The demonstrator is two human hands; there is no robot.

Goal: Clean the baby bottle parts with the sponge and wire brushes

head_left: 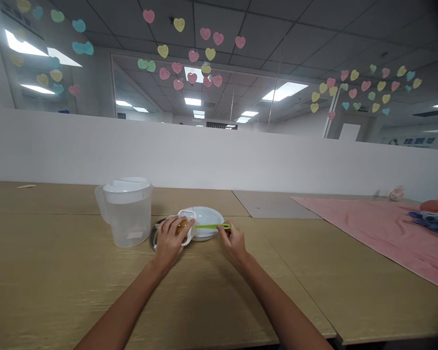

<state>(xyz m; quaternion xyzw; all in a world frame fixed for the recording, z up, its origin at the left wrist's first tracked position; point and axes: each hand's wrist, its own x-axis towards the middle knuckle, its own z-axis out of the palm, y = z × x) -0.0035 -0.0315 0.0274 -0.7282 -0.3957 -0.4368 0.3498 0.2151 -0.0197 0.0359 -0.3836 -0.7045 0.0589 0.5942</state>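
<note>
My left hand (170,238) is wrapped over a small bottle (182,226) with an amber-tinted body and white loop handles (187,213). The bottle lies tilted on its side, its mouth facing right. Between the fingertips of my right hand (234,241) is the looped end of a slim green handle (209,226). Its other end reaches the bottle's mouth, and whatever tip it has is hidden. Just behind and below the handle sits a white bowl (208,215). Partly covered by my left hand, a dark metal dish (153,235) shows at the left.
A translucent lidded pitcher (131,216) stands left of my left hand. Across the right side of the table (219,301) spreads a pink cloth (379,226), with blue fabric (430,222) at its far edge. A low white wall (219,160) borders the back.
</note>
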